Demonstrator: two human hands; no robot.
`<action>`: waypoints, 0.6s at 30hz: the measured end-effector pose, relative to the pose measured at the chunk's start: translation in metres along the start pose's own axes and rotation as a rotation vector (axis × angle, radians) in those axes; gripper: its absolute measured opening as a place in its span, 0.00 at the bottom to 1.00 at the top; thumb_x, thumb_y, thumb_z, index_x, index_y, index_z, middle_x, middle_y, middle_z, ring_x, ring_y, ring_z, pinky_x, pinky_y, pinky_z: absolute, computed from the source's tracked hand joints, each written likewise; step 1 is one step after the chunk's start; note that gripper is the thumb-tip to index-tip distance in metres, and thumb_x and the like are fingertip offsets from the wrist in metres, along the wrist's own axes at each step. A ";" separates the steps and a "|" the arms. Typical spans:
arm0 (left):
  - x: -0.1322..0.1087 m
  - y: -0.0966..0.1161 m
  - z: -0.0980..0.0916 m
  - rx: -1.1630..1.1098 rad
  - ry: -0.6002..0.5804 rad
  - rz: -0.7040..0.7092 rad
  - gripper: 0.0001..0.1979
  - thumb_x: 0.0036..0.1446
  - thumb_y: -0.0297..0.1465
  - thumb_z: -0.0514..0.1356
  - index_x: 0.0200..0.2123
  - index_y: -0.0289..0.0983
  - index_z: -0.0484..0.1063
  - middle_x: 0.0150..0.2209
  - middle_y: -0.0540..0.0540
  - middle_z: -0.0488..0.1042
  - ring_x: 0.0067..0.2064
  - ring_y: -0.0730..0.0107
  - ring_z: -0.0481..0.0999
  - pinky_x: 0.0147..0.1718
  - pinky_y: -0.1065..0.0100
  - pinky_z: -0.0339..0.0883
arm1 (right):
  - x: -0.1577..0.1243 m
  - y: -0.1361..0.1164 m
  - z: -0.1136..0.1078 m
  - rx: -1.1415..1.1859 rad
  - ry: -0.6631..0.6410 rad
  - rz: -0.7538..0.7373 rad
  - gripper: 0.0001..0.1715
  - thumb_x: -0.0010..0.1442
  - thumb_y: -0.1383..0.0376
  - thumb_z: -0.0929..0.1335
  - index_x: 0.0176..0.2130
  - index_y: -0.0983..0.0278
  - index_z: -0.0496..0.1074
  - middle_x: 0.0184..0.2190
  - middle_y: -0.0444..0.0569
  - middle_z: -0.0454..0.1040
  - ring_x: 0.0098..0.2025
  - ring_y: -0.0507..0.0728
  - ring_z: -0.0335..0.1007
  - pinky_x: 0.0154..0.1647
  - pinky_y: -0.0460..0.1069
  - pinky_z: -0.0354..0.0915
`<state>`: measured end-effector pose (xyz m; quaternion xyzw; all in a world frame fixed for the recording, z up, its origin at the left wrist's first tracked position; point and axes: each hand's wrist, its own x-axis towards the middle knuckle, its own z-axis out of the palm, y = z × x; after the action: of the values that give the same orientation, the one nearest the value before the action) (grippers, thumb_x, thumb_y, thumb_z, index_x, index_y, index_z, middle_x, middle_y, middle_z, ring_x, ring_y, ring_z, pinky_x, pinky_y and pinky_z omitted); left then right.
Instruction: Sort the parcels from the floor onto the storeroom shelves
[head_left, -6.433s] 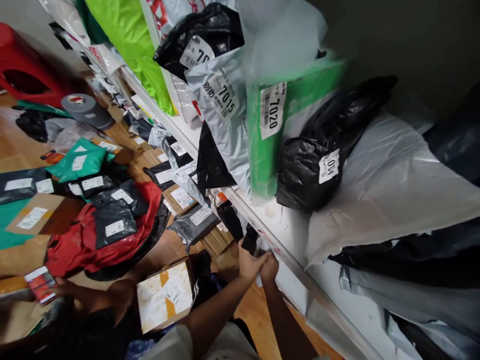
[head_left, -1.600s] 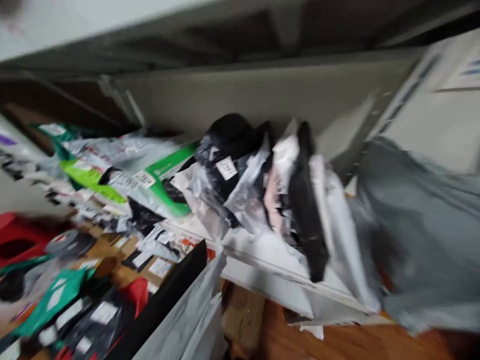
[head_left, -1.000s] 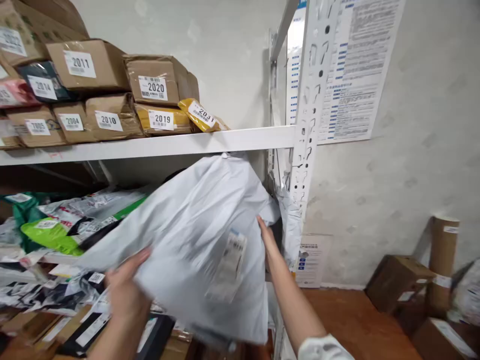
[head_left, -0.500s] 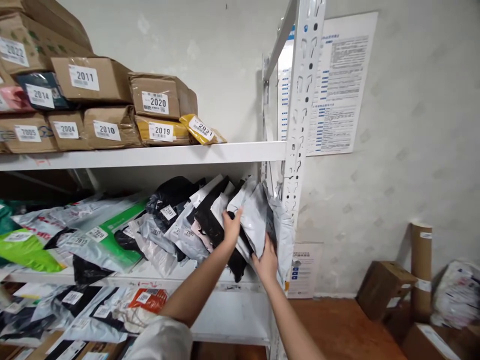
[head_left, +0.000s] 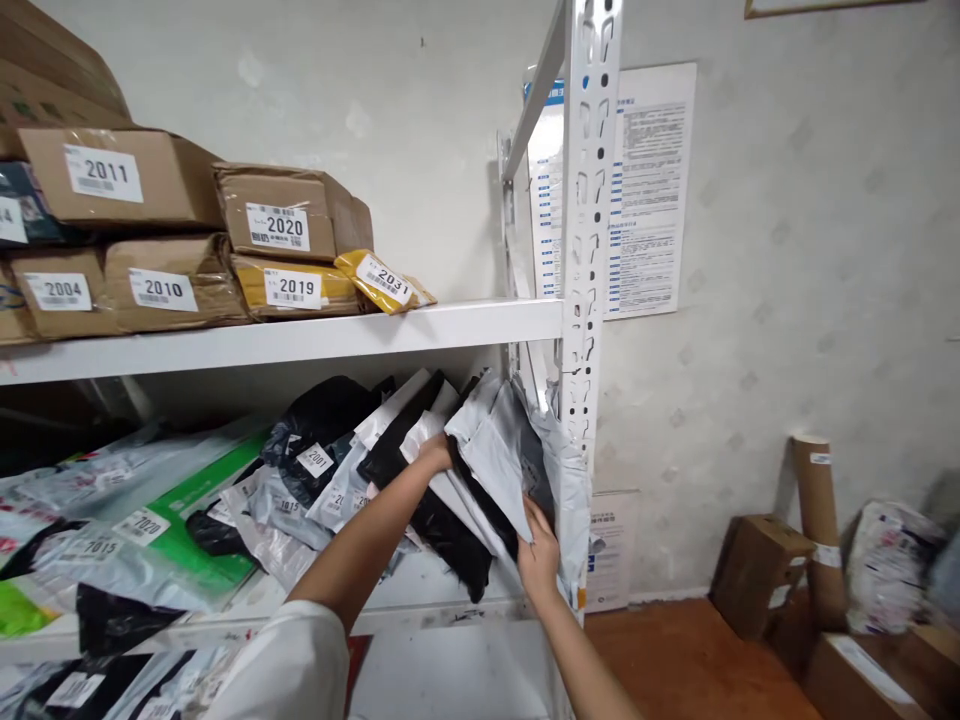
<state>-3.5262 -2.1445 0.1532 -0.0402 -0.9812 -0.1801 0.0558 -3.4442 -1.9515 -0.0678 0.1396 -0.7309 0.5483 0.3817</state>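
Several mailing bags stand on edge, leaning together at the right end of the middle shelf. My left hand (head_left: 436,455) reaches in among them, beside a white mailing bag (head_left: 424,432); its fingers are hidden behind the bags. My right hand (head_left: 538,552) is closed on the lower right edge of a light grey mailing bag (head_left: 499,445). Left of that bag leans a black mailing bag (head_left: 405,430). Another grey bag (head_left: 566,470) rests against the shelf post, right of my right hand.
A white shelf post (head_left: 589,250) rises at the right. Overhead, the upper shelf edge (head_left: 420,328) carries numbered cartons (head_left: 285,205) and a yellow packet (head_left: 386,282). More labelled bags lie leftward, around a green one (head_left: 202,490). Boxes (head_left: 761,575) and a cardboard tube (head_left: 817,520) stand on the floor.
The view has swung a little to the right. My left hand has slid deeper among the bags, its fingers now out of sight. My right hand stays at the grey bag's lower edge.
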 end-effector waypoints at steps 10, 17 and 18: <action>-0.032 -0.014 -0.044 0.062 0.290 0.049 0.34 0.62 0.30 0.53 0.71 0.43 0.51 0.49 0.37 0.80 0.50 0.47 0.79 0.47 0.56 0.69 | 0.050 -0.007 0.013 0.296 -0.219 -0.023 0.21 0.57 0.62 0.68 0.49 0.59 0.79 0.54 0.52 0.74 0.58 0.62 0.69 0.62 0.55 0.63; -0.020 -0.047 -0.044 -0.034 0.261 0.118 0.28 0.60 0.25 0.53 0.61 0.50 0.70 0.55 0.47 0.78 0.56 0.55 0.77 0.51 0.61 0.69 | 0.064 0.023 0.026 0.177 0.199 0.579 0.37 0.54 0.36 0.64 0.41 0.63 0.77 0.42 0.58 0.79 0.49 0.69 0.74 0.58 0.65 0.65; -0.021 -0.051 -0.042 -0.047 0.254 0.125 0.26 0.60 0.25 0.53 0.59 0.49 0.73 0.55 0.48 0.78 0.56 0.56 0.77 0.52 0.62 0.68 | 0.066 0.032 0.029 0.035 0.269 0.557 0.39 0.50 0.37 0.68 0.45 0.64 0.76 0.44 0.61 0.79 0.50 0.70 0.73 0.58 0.66 0.64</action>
<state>-3.5065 -2.2084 0.1717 -0.0792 -0.9574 -0.2030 0.1896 -3.5198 -1.9521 -0.0463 -0.1332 -0.6745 0.6577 0.3077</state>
